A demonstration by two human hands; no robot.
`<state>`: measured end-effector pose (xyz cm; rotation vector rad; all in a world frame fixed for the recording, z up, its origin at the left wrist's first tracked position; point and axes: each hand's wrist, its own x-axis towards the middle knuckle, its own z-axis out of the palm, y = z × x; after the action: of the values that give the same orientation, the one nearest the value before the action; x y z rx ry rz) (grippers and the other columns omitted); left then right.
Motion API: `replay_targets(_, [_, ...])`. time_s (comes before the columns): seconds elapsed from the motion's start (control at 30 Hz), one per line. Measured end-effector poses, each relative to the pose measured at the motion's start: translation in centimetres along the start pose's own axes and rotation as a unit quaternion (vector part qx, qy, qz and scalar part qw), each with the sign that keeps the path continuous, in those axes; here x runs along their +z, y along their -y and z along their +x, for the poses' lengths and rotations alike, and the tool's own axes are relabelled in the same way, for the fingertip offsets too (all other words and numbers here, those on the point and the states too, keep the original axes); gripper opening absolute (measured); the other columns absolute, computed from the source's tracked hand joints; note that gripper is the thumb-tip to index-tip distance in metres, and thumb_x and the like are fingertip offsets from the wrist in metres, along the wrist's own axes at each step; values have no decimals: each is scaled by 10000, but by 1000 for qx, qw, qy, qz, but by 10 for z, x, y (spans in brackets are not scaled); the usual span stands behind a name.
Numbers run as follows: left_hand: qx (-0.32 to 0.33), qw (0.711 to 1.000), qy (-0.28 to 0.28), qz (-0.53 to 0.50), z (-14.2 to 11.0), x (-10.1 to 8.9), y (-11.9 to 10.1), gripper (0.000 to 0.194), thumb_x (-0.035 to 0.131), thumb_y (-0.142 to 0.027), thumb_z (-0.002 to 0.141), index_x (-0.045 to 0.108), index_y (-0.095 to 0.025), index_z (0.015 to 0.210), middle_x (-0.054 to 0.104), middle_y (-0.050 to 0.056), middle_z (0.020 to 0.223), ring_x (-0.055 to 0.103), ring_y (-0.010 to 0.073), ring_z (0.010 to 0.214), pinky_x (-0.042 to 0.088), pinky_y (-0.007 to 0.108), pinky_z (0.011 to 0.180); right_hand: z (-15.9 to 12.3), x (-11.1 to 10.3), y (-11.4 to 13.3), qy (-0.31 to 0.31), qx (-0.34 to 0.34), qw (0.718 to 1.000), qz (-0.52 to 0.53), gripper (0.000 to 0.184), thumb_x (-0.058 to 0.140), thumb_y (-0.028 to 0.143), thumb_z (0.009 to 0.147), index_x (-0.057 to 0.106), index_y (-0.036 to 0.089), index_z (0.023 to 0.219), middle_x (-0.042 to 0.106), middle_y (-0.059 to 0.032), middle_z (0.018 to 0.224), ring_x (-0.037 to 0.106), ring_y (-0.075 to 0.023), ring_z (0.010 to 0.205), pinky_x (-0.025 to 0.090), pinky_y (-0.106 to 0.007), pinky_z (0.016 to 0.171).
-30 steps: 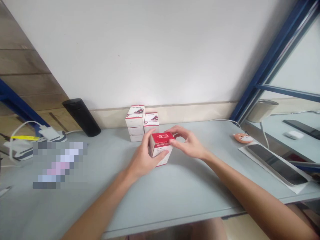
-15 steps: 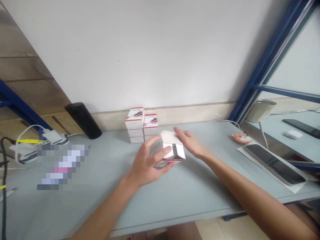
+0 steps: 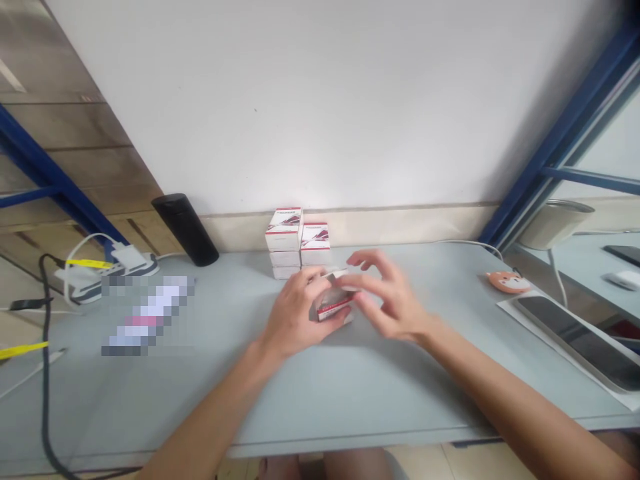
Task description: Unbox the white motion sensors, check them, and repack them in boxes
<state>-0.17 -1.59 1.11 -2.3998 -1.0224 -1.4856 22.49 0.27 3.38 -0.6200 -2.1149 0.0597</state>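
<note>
A small red and white carton (image 3: 334, 305) lies on its side on the grey table (image 3: 350, 393), with its end flap up. My left hand (image 3: 295, 319) wraps round the carton's left side and holds it. My right hand (image 3: 385, 293) hovers at the carton's right end, fingers spread and blurred by motion, their tips near the flap. Just behind, against the wall, stands a stack of matching red and white cartons (image 3: 297, 241), two columns side by side.
A black cylinder (image 3: 184, 228) leans at the back left beside a white power strip with cables (image 3: 107, 270). A black cable (image 3: 45, 373) runs down the left. At the right lie an orange animal-shaped object (image 3: 509, 282) and a phone (image 3: 583, 340) on white paper.
The carton stood with its red top closed a second ago; it has since been tipped on its side with the flap lifted. My right hand went from gripping it to hovering beside it. The view shifted left.
</note>
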Motion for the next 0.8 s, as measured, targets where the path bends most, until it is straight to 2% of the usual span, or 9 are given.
replay_targets(0.07, [-32, 999, 5, -5, -1, -1, 0, 393, 835, -387, 821, 634, -259, 1134, 704, 89, 1184, 737, 262, 1031, 628, 397, 864, -3, 2, 1, 40, -39, 995, -85, 280, 546, 372, 1010, 748, 335, 1201, 615, -102, 1310, 624, -283, 1067, 523, -467, 941])
replay_targets(0.13, [-34, 999, 0, 5, 0, -3, -1, 319, 834, -378, 839, 651, -247, 1065, 726, 85, 1174, 739, 264, 1035, 618, 402, 879, -4, 2, -1, 15, -39, 989, -144, 253, 591, 356, 988, 747, 338, 1187, 630, -101, 1299, 623, -288, 1047, 512, -458, 912])
replay_targets(0.23, [6, 999, -22, 36, 1, -4, -3, 244, 837, -333, 853, 633, -242, 951, 745, 81, 1207, 736, 263, 1063, 597, 409, 895, -2, -2, -7, -54, -20, 982, -179, 167, 621, 323, 978, 754, 312, 1079, 644, -110, 1223, 614, -293, 1016, 498, -451, 868])
replay_targets(0.33, [29, 997, -11, 76, 2, -4, -1, 244, 828, -261, 859, 585, -245, 860, 747, 66, 1251, 720, 266, 1156, 567, 428, 959, 1, 0, -9, -52, 0, 982, -182, 139, 628, 324, 992, 760, 298, 1029, 651, -111, 1194, 610, -285, 1000, 501, -438, 837])
replay_targets(0.5, [108, 986, 33, 122, -4, -1, 2, 270, 770, -125, 863, 581, -286, 970, 729, 57, 1338, 665, 271, 1310, 540, 473, 1036, -2, 24, -2, -51, 122, 987, -92, 212, 610, 400, 1032, 789, 292, 992, 688, -102, 1225, 597, -305, 1126, 549, -466, 873])
replay_targets(0.63, [182, 972, 22, 147, -8, 3, 3, 338, 705, -90, 885, 562, -328, 1077, 719, 61, 1362, 681, 260, 1287, 574, 469, 984, -7, 36, -2, -42, 191, 981, -1, 185, 657, 418, 1004, 801, 307, 968, 682, -88, 1305, 550, -340, 1234, 559, -527, 933])
replay_targets(0.8, [158, 978, 58, 125, -6, 4, 5, 318, 675, -114, 918, 551, -319, 1125, 704, 86, 1387, 684, 251, 1287, 557, 488, 1047, -8, 36, -10, -34, 245, 967, 64, 132, 721, 388, 951, 784, 289, 892, 674, -84, 1238, 559, -313, 1206, 519, -509, 1001])
